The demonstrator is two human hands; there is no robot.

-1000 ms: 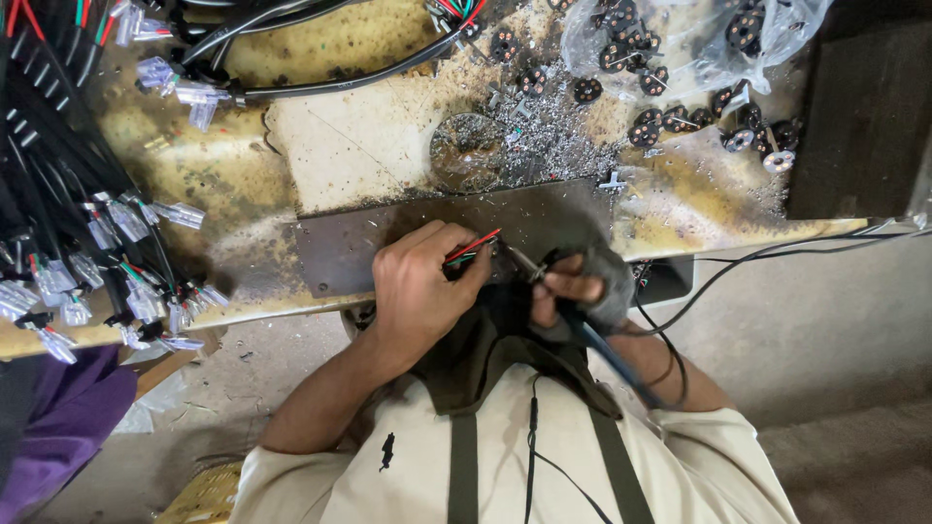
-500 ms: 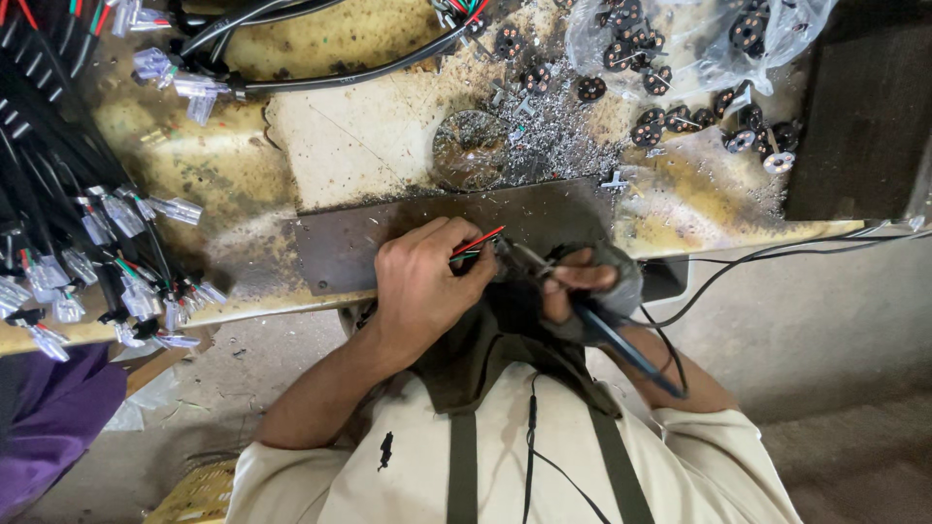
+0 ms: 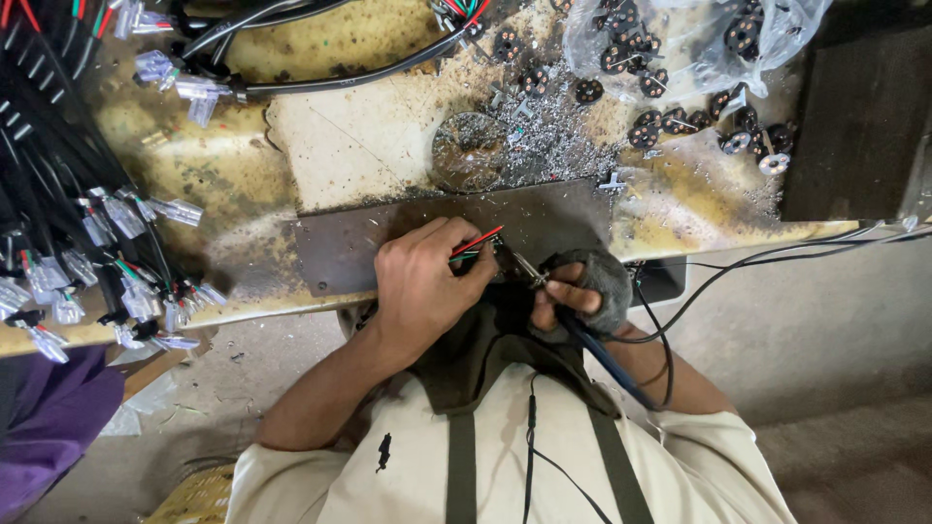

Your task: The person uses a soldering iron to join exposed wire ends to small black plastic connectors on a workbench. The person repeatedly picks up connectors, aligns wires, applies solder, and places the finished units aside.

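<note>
My left hand (image 3: 422,286) rests on a dark metal plate (image 3: 340,247) at the bench's front edge and pinches thin red and green wires (image 3: 478,243). My right hand (image 3: 582,291), in a grey fingerless glove, grips a soldering iron (image 3: 592,344) with a blue handle. Its metal tip (image 3: 529,272) points left and meets the wire ends close to my left fingers. A black cord runs from the iron to the right.
Bundles of black cables with clear plastic connectors (image 3: 116,252) hang at the left. Small round black parts (image 3: 680,121) and a clear plastic bag (image 3: 680,39) of them lie at the back right, beside metal shavings (image 3: 544,136). A dark block (image 3: 859,116) stands at far right.
My right hand and the iron have shifted slightly, bringing the tip closer to the wire ends. My left hand stays on the plate with the wires.
</note>
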